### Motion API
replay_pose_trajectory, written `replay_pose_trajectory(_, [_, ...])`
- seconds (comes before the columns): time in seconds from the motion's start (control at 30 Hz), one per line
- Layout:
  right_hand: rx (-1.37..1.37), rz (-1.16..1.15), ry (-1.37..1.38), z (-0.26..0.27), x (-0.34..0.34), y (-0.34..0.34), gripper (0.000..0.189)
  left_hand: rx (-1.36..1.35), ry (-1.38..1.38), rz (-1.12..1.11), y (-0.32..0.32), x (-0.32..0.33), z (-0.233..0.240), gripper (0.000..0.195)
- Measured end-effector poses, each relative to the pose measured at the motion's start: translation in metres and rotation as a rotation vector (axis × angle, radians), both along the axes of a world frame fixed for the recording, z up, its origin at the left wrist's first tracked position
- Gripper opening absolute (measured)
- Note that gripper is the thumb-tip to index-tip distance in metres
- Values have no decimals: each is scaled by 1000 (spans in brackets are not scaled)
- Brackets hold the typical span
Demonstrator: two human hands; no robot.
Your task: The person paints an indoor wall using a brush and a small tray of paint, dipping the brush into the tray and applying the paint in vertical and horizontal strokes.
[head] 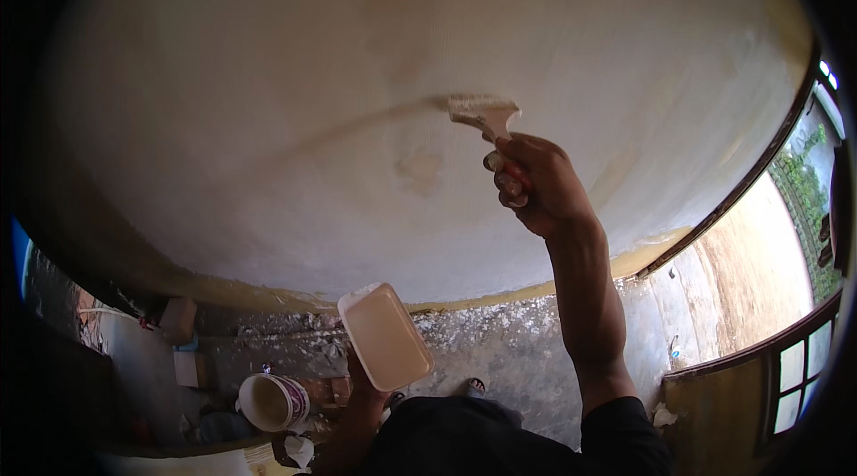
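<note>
My right hand (535,174) grips the red handle of a wide flat paintbrush (485,111), its head coated with pale paint. The brush head meets the large pale wall (301,61), or is very close to it; a darker curved band runs leftward from it. Lower down, my left hand (365,375) holds a rectangular plastic tub (388,342) from its left side and below. The tub's broad beige face points up at me. I cannot tell how full it is. Most of my left hand's fingers are hidden behind the tub.
A white bucket (271,402) stands on the floor at lower left, near bricks (325,390). Box-like blocks (189,369) sit farther left. White spatters cover the concrete floor (495,342) along the wall's foot. A dark-edged opening and a paned window (797,375) are at right.
</note>
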State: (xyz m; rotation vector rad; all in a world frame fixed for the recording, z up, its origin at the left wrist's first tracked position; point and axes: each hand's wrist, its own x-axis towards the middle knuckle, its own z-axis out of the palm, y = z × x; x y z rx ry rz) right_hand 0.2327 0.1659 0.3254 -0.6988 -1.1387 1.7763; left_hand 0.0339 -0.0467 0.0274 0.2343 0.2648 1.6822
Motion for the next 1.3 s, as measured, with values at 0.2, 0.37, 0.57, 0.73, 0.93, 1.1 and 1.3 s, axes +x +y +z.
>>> replay_pose_trajectory(0.2, [177, 42, -123, 11, -9, 2, 15, 32, -59, 58, 8, 40, 13, 64])
replay_pose_trajectory(0.37, [21, -8, -103, -191, -5, 29, 27, 67, -92, 90, 17, 56, -41, 68])
replay_pose_trajectory(0.57, [-530, 54, -283, -367, 19, 16, 23, -91, -79, 245, 15, 79, -55, 68])
replay_pose_trajectory(0.73, [-866, 173, -98, -344, 18, 27, 16, -155, -199, 209, 6, 84, -60, 67])
replay_pose_trajectory(0.93, [-569, 224, 32, -196, 19, 36, 15, -24, -41, 149, 9, 72, 3, 61])
replay_pose_trajectory(1.1, [139, 199, 102, 19, 22, -12, 27, 19, -47, 30, 10, 31, 2, 63])
replay_pose_trajectory(1.3, [411, -70, -33, 116, -11, 35, 31, -31, -21, 4, 29, 14, 44, 54])
